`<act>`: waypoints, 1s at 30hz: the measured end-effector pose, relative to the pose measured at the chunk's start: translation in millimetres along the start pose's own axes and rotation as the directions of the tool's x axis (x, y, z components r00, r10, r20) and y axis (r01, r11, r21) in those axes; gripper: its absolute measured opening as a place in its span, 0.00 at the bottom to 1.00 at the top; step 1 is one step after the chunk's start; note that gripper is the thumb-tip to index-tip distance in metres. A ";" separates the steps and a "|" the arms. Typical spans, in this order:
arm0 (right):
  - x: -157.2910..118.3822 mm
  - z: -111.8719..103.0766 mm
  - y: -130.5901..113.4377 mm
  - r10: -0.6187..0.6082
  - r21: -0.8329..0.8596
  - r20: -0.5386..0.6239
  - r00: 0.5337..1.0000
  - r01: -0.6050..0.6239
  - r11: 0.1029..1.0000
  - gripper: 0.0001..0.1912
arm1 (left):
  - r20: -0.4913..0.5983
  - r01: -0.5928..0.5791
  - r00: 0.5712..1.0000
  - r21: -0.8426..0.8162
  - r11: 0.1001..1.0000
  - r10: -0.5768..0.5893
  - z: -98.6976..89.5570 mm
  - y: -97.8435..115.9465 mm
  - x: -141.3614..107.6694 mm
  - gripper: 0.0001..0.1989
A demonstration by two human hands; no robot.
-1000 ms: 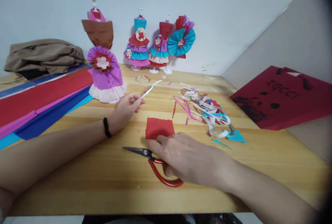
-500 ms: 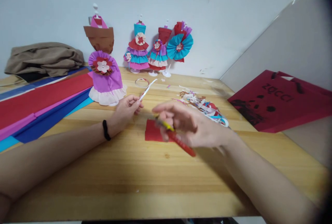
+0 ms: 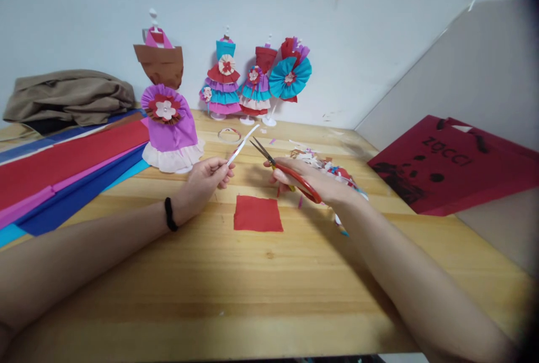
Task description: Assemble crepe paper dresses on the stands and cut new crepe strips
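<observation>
Between thumb and fingers, my left hand (image 3: 213,173) pinches a narrow white strip (image 3: 243,144) that points up and to the right. Scissors with red handles (image 3: 301,179) are gripped in my right hand (image 3: 314,175), their blades slightly parted and aimed at the strip. The blade tips are close to the strip's upper end; a small gap seems to lie between them. Below both hands, a red rectangular piece (image 3: 257,213) lies flat on the wooden table (image 3: 189,295).
Small dress forms in ruffled outfits (image 3: 225,79) stand along the wall, with a larger purple-and-brown one (image 3: 170,127) nearer. Folded coloured sheets (image 3: 71,166) lie left, beside a brown cloth (image 3: 71,93). Scraps (image 3: 314,156) are heaped behind my right hand. A red bag (image 3: 455,166) leans at right.
My right hand has turned the scissors, so the blades now point up-left toward the strip. The red piece is now uncovered. My left hand has hardly moved.
</observation>
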State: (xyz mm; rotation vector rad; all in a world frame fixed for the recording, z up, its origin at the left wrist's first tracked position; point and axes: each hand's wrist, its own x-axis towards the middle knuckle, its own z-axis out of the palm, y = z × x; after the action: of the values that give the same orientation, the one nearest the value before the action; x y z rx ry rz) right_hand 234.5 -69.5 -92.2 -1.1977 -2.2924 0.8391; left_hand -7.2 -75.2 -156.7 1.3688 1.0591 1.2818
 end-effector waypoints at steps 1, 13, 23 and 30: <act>0.6 0.3 -3.0 0.032 0.026 0.015 0.999 -0.033 0.999 0.24 | 0.010 -0.010 1.000 0.008 1.000 0.010 0.1 0.5 -0.6 0.11; 5.3 7.2 5.5 0.183 0.065 0.058 0.981 -0.187 0.980 0.25 | 0.111 -0.067 0.992 0.089 0.994 0.057 1.3 3.2 -4.3 0.10; 4.5 3.9 -0.2 0.231 0.030 0.063 0.971 -0.233 0.972 0.27 | 0.175 -0.079 0.983 0.097 0.992 0.062 2.4 -1.3 -3.3 0.11; 5.5 5.3 1.1 0.245 -0.003 -0.029 0.969 -0.245 0.970 0.30 | 0.155 -0.069 0.986 0.098 0.993 0.053 3.0 -1.2 -4.5 0.11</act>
State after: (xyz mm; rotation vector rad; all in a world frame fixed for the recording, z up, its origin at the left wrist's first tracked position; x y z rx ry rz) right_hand 228.9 -66.1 -96.4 -1.5081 -2.1544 0.8939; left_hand -4.6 -79.6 -158.6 1.5626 0.9962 1.1599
